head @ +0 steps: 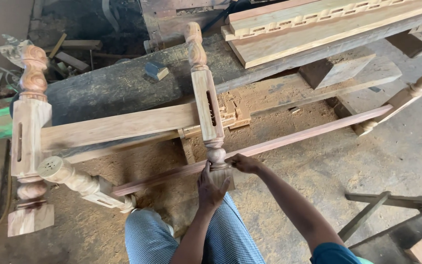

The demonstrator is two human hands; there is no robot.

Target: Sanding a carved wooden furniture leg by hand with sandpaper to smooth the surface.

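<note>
My left hand (pixel 210 188) grips the bottom of the turned leg (pixel 207 102) standing before my knees; my right hand (pixel 242 163) clasps the long rail (pixel 289 139) just beside it. If the rail twists, I think the joint could bind or the leg tip.

1. Only one view here: the head cam is looking steeply down from the person's head.
2. It's sitting close over the turned wooden leg (pixel 206 105), facing the sawdust floor (pixel 318 171) and workbench (pixel 123 83) beyond.
</note>
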